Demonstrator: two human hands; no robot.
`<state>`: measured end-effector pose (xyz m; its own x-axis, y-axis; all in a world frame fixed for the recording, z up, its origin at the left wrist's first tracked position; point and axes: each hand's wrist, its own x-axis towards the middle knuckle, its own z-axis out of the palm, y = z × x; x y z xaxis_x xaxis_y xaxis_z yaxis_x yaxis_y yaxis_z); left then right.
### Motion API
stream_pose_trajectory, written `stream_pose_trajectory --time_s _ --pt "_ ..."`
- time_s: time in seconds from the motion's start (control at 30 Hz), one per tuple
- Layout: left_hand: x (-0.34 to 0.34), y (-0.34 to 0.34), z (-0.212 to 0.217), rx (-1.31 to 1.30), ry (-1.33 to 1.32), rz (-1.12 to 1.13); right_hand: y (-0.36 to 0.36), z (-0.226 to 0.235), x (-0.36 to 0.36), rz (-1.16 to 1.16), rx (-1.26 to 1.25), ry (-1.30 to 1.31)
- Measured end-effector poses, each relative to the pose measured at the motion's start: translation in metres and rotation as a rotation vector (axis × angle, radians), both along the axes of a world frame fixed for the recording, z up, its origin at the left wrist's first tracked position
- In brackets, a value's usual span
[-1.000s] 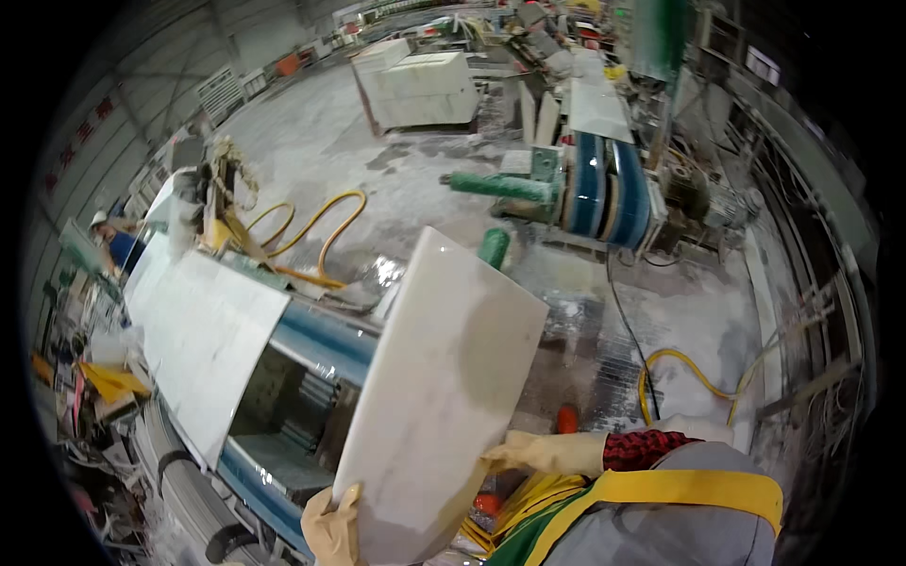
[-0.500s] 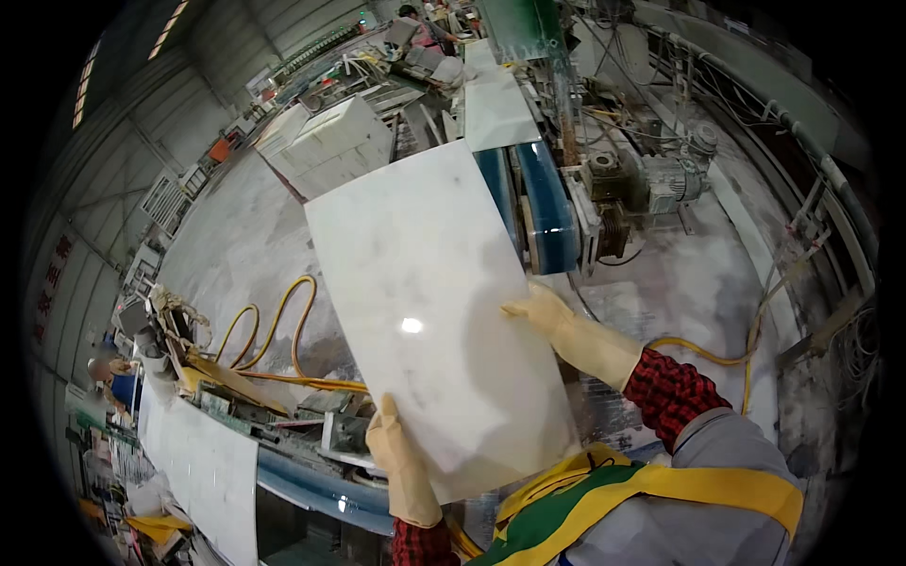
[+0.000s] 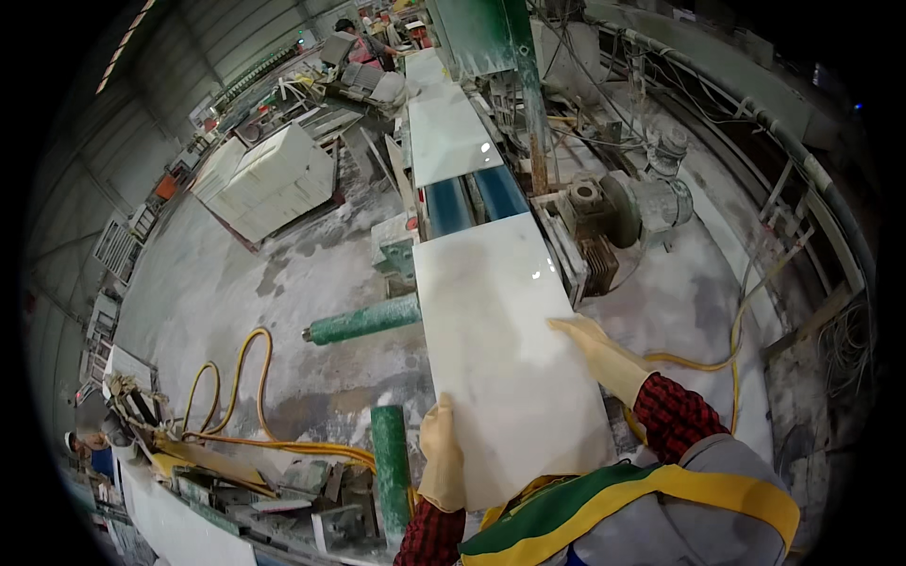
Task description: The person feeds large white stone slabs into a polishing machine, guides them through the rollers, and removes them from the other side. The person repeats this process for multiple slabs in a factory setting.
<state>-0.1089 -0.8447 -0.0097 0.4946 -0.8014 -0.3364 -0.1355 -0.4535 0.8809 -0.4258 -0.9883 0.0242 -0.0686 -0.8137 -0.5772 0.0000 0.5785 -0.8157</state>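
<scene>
A large white polished stone slab (image 3: pixel 505 363) stretches away in front of me, its far end over or on a conveyor's blue belts (image 3: pixel 472 200); I cannot tell whether it touches them. My left hand (image 3: pixel 442 457), in a cream rubber glove, grips its left edge near the close end, thumb on top. Farther along, my right hand (image 3: pixel 604 357), gloved alike, is closed on the right edge with thumb on the face. The fingers beneath the slab are hidden. Beyond a gap of belt lies another white slab (image 3: pixel 453 137).
A motor with gearbox (image 3: pixel 628 212) stands right of the conveyor. Green rollers (image 3: pixel 368 321) jut out at left. Yellow hoses (image 3: pixel 250 377) loop over the floor. A block of stacked white slabs (image 3: pixel 274 179) stands far left. Another person (image 3: pixel 363 47) is at the far end, one more (image 3: pixel 90 448) far left.
The slab has swung from a leftward slant into line with the conveyor and lies flatter. Both hands have moved with it, still gripping its edges. My view has turned right.
</scene>
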Motion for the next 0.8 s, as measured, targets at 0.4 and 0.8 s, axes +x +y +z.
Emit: stream_pose_trajectory --time_s 0.4,0.8 --pt "0.023 -0.162 0.032 0.094 -0.031 -0.328 -0.08 0.077 0.008 0.42 -0.431 0.371" --pt "0.022 -0.232 -0.017 0.133 0.076 -0.282 -0.037 -0.042 -0.014 0.126 0.014 0.296"
